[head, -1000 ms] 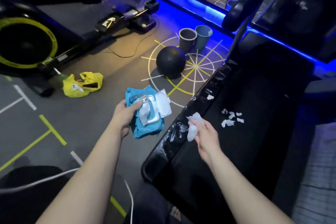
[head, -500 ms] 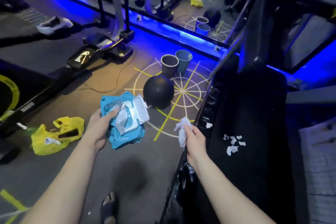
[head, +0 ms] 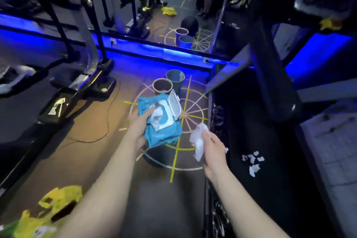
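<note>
The blue wipes pack (head: 162, 121), lid flipped open and a wipe poking out, sits in the left hand (head: 140, 123), whose fingers curl round its left edge, held above the floor circle (head: 185, 114). Just right of it, the right hand (head: 213, 147) pinches a crumpled white wipe (head: 199, 141). Two bins (head: 170, 83) stand beyond; paper scraps (head: 253, 162) lie on the treadmill (head: 260, 131) at right, and a yellow bag (head: 38, 216) lies near left.
</note>
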A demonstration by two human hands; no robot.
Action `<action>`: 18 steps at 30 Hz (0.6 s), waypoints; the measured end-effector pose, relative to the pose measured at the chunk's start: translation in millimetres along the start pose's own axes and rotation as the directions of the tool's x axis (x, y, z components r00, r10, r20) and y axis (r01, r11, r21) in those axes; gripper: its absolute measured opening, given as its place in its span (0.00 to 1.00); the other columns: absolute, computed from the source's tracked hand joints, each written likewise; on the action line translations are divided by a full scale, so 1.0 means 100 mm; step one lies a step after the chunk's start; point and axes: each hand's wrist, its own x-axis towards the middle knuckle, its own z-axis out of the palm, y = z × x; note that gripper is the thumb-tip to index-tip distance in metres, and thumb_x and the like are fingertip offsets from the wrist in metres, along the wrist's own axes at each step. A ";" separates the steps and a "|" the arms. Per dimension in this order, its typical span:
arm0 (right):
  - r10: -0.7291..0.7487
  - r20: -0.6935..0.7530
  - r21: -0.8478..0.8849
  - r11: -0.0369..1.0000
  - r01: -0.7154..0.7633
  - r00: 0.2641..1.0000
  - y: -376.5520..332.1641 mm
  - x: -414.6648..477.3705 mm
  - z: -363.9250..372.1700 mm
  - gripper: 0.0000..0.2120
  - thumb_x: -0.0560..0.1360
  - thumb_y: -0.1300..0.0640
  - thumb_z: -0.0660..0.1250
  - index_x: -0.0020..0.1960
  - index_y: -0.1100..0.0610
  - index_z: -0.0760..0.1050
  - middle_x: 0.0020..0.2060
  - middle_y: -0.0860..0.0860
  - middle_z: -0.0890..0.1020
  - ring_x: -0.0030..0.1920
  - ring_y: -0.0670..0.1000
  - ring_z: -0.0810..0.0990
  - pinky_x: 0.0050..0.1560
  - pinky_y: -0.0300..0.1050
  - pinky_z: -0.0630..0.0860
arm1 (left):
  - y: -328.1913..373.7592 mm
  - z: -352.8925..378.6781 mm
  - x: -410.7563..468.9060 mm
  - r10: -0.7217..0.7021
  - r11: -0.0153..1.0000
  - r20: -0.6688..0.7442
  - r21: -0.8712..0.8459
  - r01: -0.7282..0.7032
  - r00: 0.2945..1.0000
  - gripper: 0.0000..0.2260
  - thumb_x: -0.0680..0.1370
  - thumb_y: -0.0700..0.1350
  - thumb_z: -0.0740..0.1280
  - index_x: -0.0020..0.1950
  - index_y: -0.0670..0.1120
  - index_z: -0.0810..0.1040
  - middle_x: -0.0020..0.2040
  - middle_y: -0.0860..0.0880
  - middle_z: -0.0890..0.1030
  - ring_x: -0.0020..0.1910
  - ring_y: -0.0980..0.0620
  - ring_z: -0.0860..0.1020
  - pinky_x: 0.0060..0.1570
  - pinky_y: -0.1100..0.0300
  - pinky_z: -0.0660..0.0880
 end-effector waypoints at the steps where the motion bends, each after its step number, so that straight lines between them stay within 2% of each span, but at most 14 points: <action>1: 0.005 -0.029 0.010 1.000 -0.004 1.000 -0.04 0.13 -0.02 0.13 0.80 0.48 0.68 0.51 0.59 0.82 0.36 0.55 0.83 0.36 0.52 0.78 0.42 0.52 0.71 | -0.02 0.12 0.16 -0.026 1.000 0.023 -0.010 0.026 0.999 0.09 0.84 0.38 0.68 0.63 0.41 0.82 0.53 0.41 0.87 0.43 0.45 0.88 0.42 0.47 0.86; 3: 0.010 -0.088 0.047 0.999 -0.006 0.996 -0.09 0.44 -0.03 0.12 0.80 0.49 0.68 0.50 0.58 0.82 0.38 0.57 0.83 0.36 0.53 0.78 0.41 0.49 0.71 | -0.06 0.30 0.55 -0.064 0.998 0.054 0.010 0.063 0.996 0.09 0.83 0.38 0.69 0.62 0.42 0.83 0.57 0.39 0.87 0.45 0.43 0.88 0.44 0.46 0.86; 6: -0.031 -0.129 0.071 0.997 0.041 0.991 -0.13 0.99 0.09 0.13 0.82 0.53 0.66 0.50 0.61 0.82 0.31 0.57 0.80 0.33 0.52 0.76 0.36 0.42 0.69 | -0.01 0.50 1.19 -0.110 0.989 0.110 0.111 0.098 0.988 0.15 0.82 0.38 0.70 0.69 0.39 0.80 0.62 0.36 0.85 0.53 0.38 0.86 0.50 0.44 0.86; 8: -0.038 -0.184 0.005 0.999 0.039 0.982 -0.22 1.47 0.25 0.12 0.83 0.53 0.65 0.51 0.61 0.80 0.26 0.51 0.80 0.32 0.50 0.77 0.33 0.41 0.73 | 0.17 0.64 1.65 -0.114 0.978 0.125 0.191 0.089 0.986 0.13 0.82 0.38 0.70 0.67 0.40 0.80 0.59 0.37 0.86 0.49 0.41 0.87 0.46 0.47 0.86; 10: -0.021 -0.212 -0.092 0.996 0.001 0.977 -0.37 1.98 0.48 0.10 0.81 0.48 0.65 0.48 0.54 0.79 0.31 0.44 0.83 0.40 0.50 0.81 0.43 0.47 0.81 | 0.45 0.80 2.11 -0.095 0.956 0.138 0.288 0.052 0.986 0.10 0.82 0.38 0.70 0.63 0.40 0.82 0.51 0.41 0.88 0.42 0.46 0.88 0.38 0.52 0.85; 12: 0.011 -0.194 -0.153 0.987 -0.041 0.981 -0.54 2.44 0.74 0.17 0.76 0.38 0.66 0.48 0.53 0.80 0.41 0.46 0.86 0.46 0.54 0.84 0.53 0.56 0.82 | 0.79 0.95 2.58 -0.067 0.916 0.188 0.401 -0.014 0.980 0.07 0.83 0.37 0.69 0.59 0.41 0.82 0.45 0.44 0.89 0.37 0.49 0.87 0.36 0.55 0.83; 13: 0.003 -0.181 -0.145 0.989 -0.030 0.984 -0.62 2.59 0.85 0.21 0.74 0.36 0.66 0.50 0.54 0.81 0.43 0.50 0.85 0.45 0.54 0.84 0.50 0.55 0.82 | 0.93 1.01 2.72 -0.057 0.895 0.229 0.443 -0.052 0.972 0.06 0.82 0.38 0.70 0.58 0.41 0.83 0.46 0.43 0.89 0.38 0.49 0.86 0.39 0.55 0.83; 14: -0.018 -0.189 -0.087 0.996 0.002 0.982 -0.77 2.74 1.02 0.20 0.75 0.39 0.67 0.51 0.56 0.82 0.42 0.52 0.84 0.39 0.52 0.83 0.43 0.51 0.83 | 1.12 1.10 2.93 -0.054 0.879 0.285 0.469 -0.090 0.957 0.07 0.81 0.39 0.71 0.58 0.41 0.83 0.49 0.41 0.88 0.40 0.48 0.86 0.43 0.53 0.83; 16: -0.046 -0.237 0.147 0.986 0.082 0.970 -1.11 3.03 1.34 0.13 0.80 0.53 0.68 0.51 0.65 0.81 0.36 0.57 0.80 0.28 0.47 0.77 0.28 0.40 0.75 | 1.42 1.26 3.35 -0.072 0.876 0.358 0.470 -0.113 0.931 0.12 0.77 0.43 0.75 0.60 0.41 0.84 0.51 0.41 0.87 0.44 0.45 0.85 0.48 0.51 0.81; 18: -0.025 -0.262 0.222 0.971 0.085 0.965 -1.37 3.29 1.52 0.08 0.80 0.59 0.69 0.50 0.64 0.81 0.32 0.56 0.80 0.24 0.45 0.73 0.23 0.36 0.68 | 1.65 1.46 3.74 -0.103 0.879 0.379 0.467 -0.094 0.920 0.15 0.75 0.42 0.76 0.61 0.42 0.84 0.51 0.41 0.87 0.44 0.45 0.85 0.46 0.52 0.83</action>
